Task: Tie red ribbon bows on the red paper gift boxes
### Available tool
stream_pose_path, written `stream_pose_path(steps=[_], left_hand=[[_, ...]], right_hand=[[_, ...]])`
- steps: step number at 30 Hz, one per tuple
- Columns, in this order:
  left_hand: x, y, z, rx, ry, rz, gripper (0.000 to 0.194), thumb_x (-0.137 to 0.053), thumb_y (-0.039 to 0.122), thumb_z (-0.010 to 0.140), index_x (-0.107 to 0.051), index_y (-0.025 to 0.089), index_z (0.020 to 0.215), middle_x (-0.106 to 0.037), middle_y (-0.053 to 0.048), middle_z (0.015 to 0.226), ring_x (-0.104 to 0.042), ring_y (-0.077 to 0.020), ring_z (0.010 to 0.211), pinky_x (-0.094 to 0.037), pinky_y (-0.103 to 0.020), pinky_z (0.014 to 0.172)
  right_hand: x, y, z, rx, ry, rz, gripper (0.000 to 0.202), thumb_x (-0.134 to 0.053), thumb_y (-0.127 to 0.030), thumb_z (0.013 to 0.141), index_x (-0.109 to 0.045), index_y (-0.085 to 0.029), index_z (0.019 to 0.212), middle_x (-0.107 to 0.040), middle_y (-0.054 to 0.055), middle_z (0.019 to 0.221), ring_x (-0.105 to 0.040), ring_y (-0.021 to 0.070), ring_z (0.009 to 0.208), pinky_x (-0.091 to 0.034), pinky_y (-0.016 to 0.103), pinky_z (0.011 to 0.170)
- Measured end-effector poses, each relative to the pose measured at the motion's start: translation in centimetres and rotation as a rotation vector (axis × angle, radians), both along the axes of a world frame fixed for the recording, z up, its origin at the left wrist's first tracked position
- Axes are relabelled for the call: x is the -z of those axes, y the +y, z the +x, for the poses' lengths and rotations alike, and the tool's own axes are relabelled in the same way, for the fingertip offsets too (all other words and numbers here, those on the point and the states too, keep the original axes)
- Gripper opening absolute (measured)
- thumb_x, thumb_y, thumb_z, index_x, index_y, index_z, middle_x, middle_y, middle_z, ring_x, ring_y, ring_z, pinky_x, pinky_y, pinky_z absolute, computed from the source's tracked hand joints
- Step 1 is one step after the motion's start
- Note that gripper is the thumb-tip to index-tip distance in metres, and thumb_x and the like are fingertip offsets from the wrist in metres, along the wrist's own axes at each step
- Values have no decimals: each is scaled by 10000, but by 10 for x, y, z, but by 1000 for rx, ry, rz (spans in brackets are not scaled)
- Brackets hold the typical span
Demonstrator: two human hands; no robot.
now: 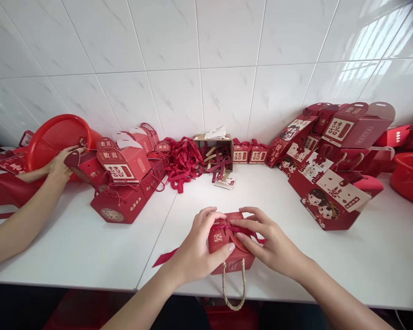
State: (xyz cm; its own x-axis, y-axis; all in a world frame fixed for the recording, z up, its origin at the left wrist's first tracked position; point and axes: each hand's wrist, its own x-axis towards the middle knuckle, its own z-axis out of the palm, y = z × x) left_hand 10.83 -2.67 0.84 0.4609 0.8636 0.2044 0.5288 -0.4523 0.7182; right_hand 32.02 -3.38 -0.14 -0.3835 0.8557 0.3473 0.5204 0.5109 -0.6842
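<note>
A small red gift box with a gold-lettered top sits near the front edge of the table. My left hand grips its left side, thumb on the lid and fingers around the far edge. A dark red ribbon crosses the top through the closed flaps, and one tail sticks out beyond my left wrist. My right hand is closed on that ribbon at the right of the lid, thumb and fingertips close together. A beige rope handle hangs from the box over the table edge.
Stacks of red gift boxes stand at left and right. Loose ribbons lie beside a cardboard box at the wall. A co-worker's hands work by a red basket; another red basket stands far right.
</note>
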Motion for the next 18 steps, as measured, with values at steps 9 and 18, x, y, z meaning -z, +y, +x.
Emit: stream_pose_path(steps=[9,18], left_hand=[[5,-1,1,6,-46,-129,370,-395,408,939,-449,320,1295,-310,-52,1464,-225,-269,1403,-270,-481,1143],[16,2,-4,-280,-252,-275,470,-576,466,829,-412,243,1209,-521,-105,1210,-587,-226,1015,-520,-363,815]], right_hand=[[8,-1,-4,38,68,-54,311,-499,-329,921,-632,-287,1198,-420,99,1285,-558,228,1094,-529,367,895],[12,1,-4,194,135,-135,529,-570,-459,862,-433,-222,1315,-575,42,906,-557,152,678,-508,302,642]])
